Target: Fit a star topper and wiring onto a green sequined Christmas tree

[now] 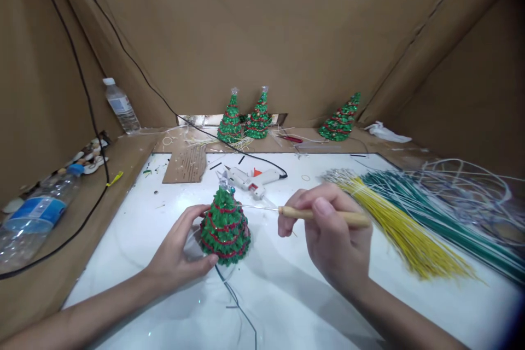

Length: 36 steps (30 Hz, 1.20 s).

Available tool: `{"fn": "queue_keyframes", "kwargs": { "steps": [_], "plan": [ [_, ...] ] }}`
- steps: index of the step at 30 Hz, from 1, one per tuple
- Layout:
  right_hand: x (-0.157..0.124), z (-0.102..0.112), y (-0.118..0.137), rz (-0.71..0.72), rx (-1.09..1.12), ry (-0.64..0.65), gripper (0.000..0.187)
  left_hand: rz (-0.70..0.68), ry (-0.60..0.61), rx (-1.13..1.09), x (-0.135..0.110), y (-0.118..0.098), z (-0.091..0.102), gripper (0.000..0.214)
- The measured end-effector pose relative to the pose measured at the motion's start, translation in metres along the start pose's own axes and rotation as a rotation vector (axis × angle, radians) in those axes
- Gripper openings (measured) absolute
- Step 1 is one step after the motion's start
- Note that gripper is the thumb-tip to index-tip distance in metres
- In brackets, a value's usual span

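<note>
A small green Christmas tree [226, 229] with red garlands and a clear star on top stands on the white board. Around its left side curve the fingers and thumb of my left hand [180, 249], holding it. My right hand [334, 229] grips the wooden handle of an awl [301, 213]. The awl's thin metal shaft reaches left to the tree's upper right side; whether its tip enters the tree I cannot tell. Dark green wires [235, 298] run from the tree's base toward the front edge.
Behind the tree lies a white glue gun [250, 179] with a black cord, beside a cardboard piece [184, 164]. Yellow wires [394, 224] and green wires [435, 219] lie bundled at right. Three more trees stand at the back, one tilted [340, 117]. Bottles [36, 216] are at left.
</note>
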State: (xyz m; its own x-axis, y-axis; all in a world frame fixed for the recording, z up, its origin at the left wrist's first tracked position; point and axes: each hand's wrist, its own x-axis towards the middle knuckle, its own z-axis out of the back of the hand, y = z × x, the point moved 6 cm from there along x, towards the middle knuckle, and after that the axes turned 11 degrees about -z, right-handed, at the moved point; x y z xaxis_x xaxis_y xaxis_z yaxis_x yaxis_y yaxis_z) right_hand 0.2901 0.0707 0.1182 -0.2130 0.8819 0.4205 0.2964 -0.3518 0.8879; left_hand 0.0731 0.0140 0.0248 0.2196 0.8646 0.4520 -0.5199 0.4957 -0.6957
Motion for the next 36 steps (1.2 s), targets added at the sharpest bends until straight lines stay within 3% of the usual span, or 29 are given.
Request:
{"fn": "queue_keyframes", "kwargs": {
  "steps": [11, 26, 36],
  "plan": [
    [0.0, -0.012, 0.012, 0.156, -0.2, -0.078, 0.026, 0.016, 0.047, 0.01, 0.001, -0.001, 0.0, 0.066],
    [-0.013, -0.01, 0.005, 0.274, -0.117, -0.077, 0.018, -0.011, 0.032, 0.066, 0.002, -0.002, 0.0, 0.067],
    [-0.011, -0.011, 0.002, 0.207, -0.035, -0.03, 0.018, 0.015, 0.031, 0.049, 0.002, 0.0, -0.002, 0.065]
  ]
}}
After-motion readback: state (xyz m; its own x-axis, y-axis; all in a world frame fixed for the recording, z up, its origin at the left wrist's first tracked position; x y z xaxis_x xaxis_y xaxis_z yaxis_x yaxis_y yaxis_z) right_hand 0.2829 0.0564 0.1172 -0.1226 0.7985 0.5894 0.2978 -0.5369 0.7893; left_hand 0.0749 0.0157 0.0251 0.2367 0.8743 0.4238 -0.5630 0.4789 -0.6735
